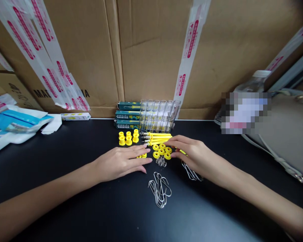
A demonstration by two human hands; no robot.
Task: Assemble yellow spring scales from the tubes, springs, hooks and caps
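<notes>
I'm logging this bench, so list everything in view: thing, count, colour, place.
table: one, black, under everything
cardboard boxes: several, brown, taped, along the back
dark green boxes: three, stacked, back centre
clear tubes: about six, in a row right of the green boxes
yellow caps: about six, front of the green boxes
yellow rods: several, lying below the tubes
yellow rings: about six, between the hands
small springs: a few, metal, below the rings
wire clips: a pile, metal, front centre
bottle: one, clear, right
bag: one, grey, right
left hand: flat on table
right hand: fingertips by the rings
</notes>
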